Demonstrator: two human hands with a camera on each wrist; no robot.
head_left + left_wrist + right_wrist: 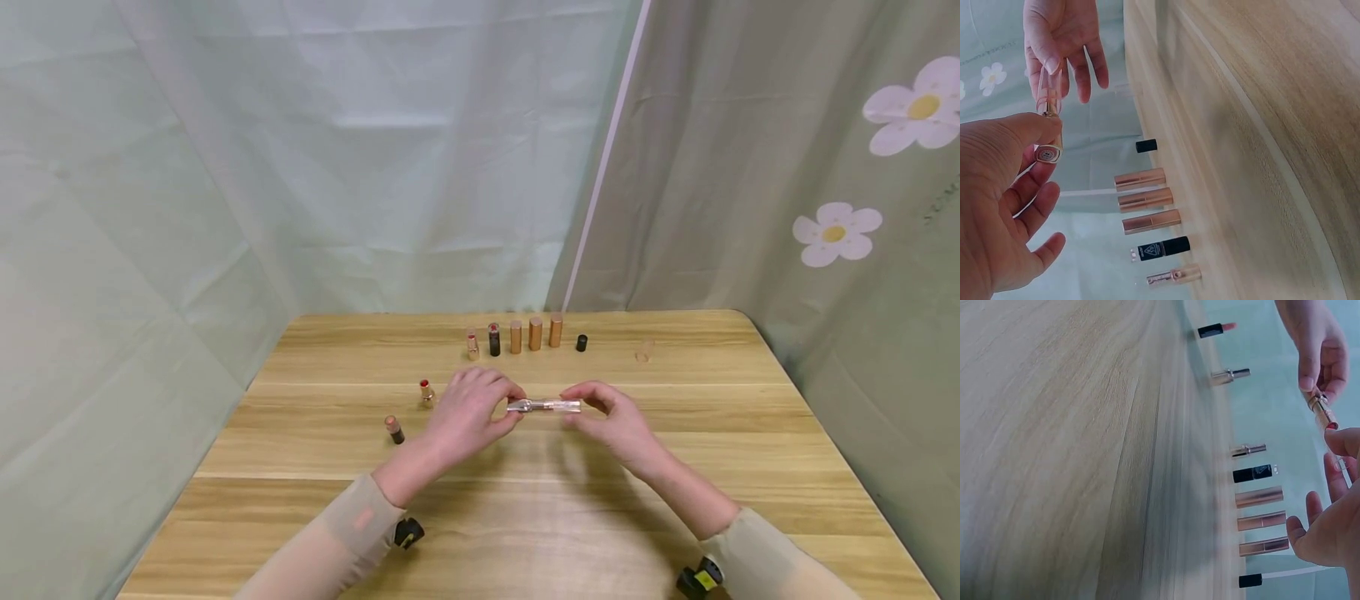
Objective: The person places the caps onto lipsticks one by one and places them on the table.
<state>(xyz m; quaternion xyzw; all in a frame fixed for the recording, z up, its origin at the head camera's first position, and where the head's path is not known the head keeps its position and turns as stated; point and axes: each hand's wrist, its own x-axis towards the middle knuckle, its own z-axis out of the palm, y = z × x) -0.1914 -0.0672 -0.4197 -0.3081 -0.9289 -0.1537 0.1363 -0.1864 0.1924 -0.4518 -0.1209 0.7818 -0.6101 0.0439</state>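
Between both hands a gold lipstick (536, 405) with a clear cap (567, 407) over its tip is held sideways above the table. My left hand (470, 406) pinches its base between thumb and forefinger; the base's round end label faces the left wrist view. At the other end, thumb and fingers of my right hand (617, 425) pinch the clear cap. In the right wrist view a red tip (1331, 426) shows near the right thumb. Nearest the left hand, an uncapped red lipstick (426, 392) and a pinkish lipstick with a black base (394, 430) stand on the table.
Along the back of the wooden table (315, 408) stand a capped gold lipstick (472, 344), a black lipstick (494, 340) and three rose-gold tubes (535, 334). A small black cap (582, 342) and a clear cap (644, 352) are farther right. Curtains (450, 167) hang behind.
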